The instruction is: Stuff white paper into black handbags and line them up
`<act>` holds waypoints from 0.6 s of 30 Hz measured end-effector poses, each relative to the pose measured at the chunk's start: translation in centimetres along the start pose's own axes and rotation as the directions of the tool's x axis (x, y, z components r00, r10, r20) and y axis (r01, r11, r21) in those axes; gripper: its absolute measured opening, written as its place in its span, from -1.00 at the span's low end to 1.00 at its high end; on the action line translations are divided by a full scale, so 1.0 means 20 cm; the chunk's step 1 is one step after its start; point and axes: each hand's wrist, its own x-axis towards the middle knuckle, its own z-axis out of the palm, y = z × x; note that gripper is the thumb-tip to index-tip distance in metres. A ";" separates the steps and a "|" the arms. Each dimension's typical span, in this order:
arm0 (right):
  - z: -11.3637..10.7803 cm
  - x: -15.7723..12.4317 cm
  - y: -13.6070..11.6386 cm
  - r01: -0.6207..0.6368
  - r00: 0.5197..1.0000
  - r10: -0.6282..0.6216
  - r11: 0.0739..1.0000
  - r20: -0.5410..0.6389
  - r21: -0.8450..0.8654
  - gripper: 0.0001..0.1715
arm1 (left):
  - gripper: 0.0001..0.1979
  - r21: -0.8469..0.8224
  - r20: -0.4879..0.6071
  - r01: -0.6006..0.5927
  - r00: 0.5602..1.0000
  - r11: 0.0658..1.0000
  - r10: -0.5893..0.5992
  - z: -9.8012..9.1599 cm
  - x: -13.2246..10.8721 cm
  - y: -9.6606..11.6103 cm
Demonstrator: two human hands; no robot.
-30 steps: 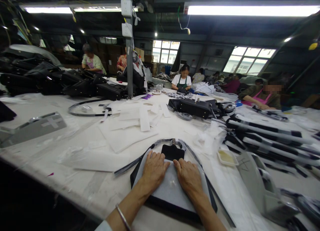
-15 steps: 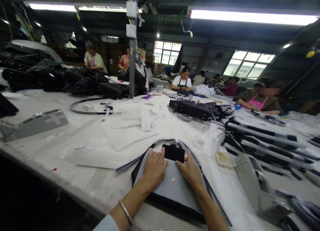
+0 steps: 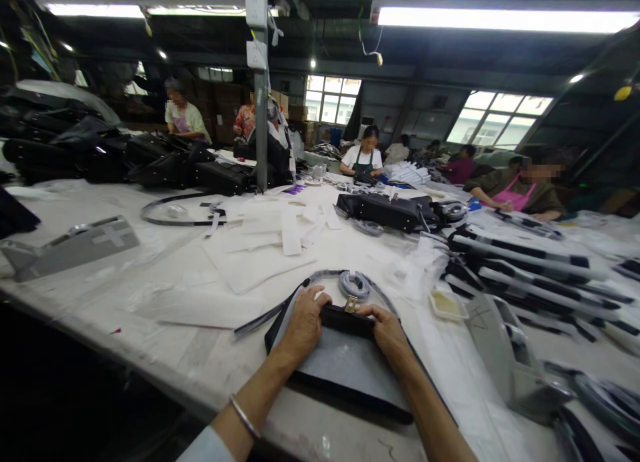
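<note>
A black handbag (image 3: 350,365) lies on the table in front of me, a translucent pale sheet covering its upward face. My left hand (image 3: 306,321) grips the top edge left of the middle, fingers curled over it. On the other side of a gold-coloured metal clasp (image 3: 351,305), my right hand (image 3: 387,330) is closed on the same edge with thumb and fingers. Just beyond the clasp rests a coiled, plastic-wrapped strap (image 3: 356,285). A long dark strap (image 3: 270,317) curves around the bag's far side.
White paper sheets (image 3: 257,262) spread over the table ahead. Grey tape dispensers (image 3: 510,355) stand right and left. At right are a shallow dish (image 3: 447,305) and wrapped black pieces (image 3: 530,255). A post (image 3: 261,115) rises behind, beside piled black bags (image 3: 95,149). Several co-workers sit beyond.
Both hands have shifted from the bag's upper face to its top edge. The black flap that stood between them is no longer upright in view, and the clasp and coiled strap show more fully.
</note>
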 end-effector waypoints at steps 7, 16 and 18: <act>-0.05 -0.04 -0.13 -0.164 0.984 0.141 0.952 0.106 0.258 -0.42 | -0.49 -0.135 0.096 -0.033 0.994 0.990 0.046 -0.07 -0.01 0.03; 0.04 -0.10 -0.16 0.126 0.992 -0.124 0.977 0.018 -0.172 -0.67 | -0.60 -0.194 0.097 -0.027 0.994 0.981 0.046 -0.07 -0.03 0.05; 0.03 -0.10 -0.16 0.124 0.992 -0.117 0.974 0.046 -0.191 -0.67 | -0.62 -0.188 0.083 -0.042 0.995 0.981 0.058 -0.06 -0.04 0.06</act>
